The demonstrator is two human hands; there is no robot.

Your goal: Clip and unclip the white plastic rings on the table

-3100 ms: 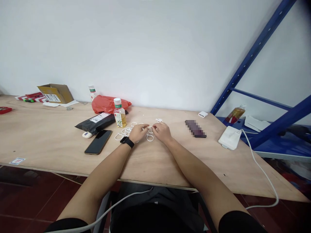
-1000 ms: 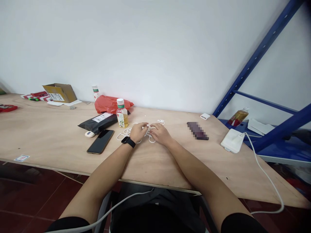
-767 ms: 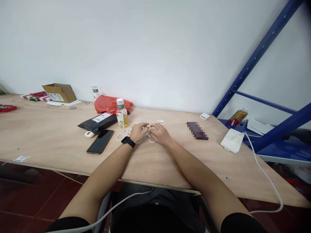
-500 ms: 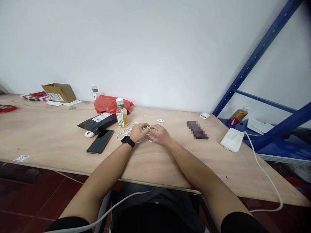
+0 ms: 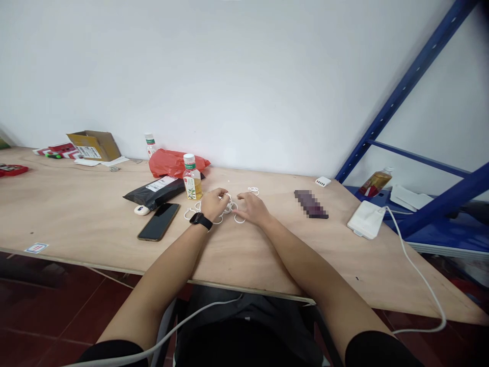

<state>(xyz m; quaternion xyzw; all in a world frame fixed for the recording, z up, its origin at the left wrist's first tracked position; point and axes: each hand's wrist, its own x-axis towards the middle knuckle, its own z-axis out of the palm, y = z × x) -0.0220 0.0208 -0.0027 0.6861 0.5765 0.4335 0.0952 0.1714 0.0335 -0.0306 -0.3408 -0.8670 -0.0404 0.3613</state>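
Note:
Several thin white plastic rings (image 5: pixel 239 220) lie on the wooden table between and around my hands. My left hand (image 5: pixel 214 205), with a black watch on its wrist, is closed in a pinch, and a white ring (image 5: pixel 228 195) shows at its fingertips. The palm hides part of the pile. My right hand (image 5: pixel 253 208) is just to the right, thumb and fingers apart, with nothing seen in it. Its thumb is close to the loose rings. Beyond it lies a small group of white rings (image 5: pixel 253 190).
Left of the hands are a phone (image 5: pixel 159 222), a white earbud case (image 5: pixel 141 210), a black parcel bag (image 5: pixel 155 191), a drink bottle (image 5: pixel 192 178) and a red plastic bag (image 5: pixel 171 163). Rightward lie a pixelated dark object (image 5: pixel 310 204) and a white corded device (image 5: pixel 367 219). Blue shelving (image 5: pixel 408 84) rises there.
My hands have drawn apart. The right one has released its pinch, opened and shifted right, while the left has moved slightly left, still pinched at a white ring.

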